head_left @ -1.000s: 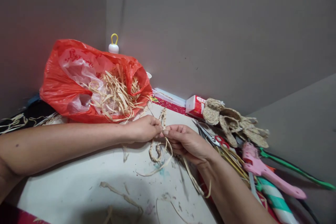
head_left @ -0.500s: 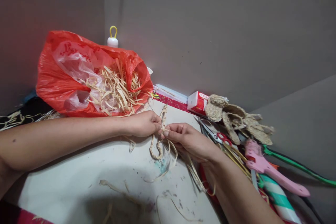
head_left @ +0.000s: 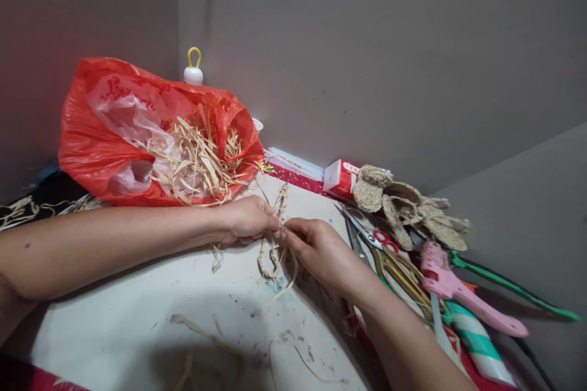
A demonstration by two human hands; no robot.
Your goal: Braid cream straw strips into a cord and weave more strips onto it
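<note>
A pale braided straw cord [head_left: 269, 270] hangs in a loop over the white tabletop, its upper stretch rising past my fingers. My left hand [head_left: 254, 220] pinches the cord from the left with thumb and forefinger. From the right, my right hand [head_left: 316, 250] pinches the same spot, its fingertips almost meeting the left ones. Loose straw strands [head_left: 290, 278] trail down beneath the right hand. The exact point of grip is hidden by the fingers.
Behind my left arm, a red plastic bag [head_left: 107, 153] spills dry straw strips [head_left: 202, 159]. On the right lie scissors [head_left: 362, 226], gold-handled scissors [head_left: 401, 275], a pink glue gun [head_left: 454, 290], coiled straw pieces [head_left: 403, 201] and a red-and-white box [head_left: 340, 177]. Straw scraps [head_left: 206, 333] lie in front.
My right hand has come slightly lower and left, with its fingers closer to the left hand's. The strands below it have shifted. The whole view has moved a little.
</note>
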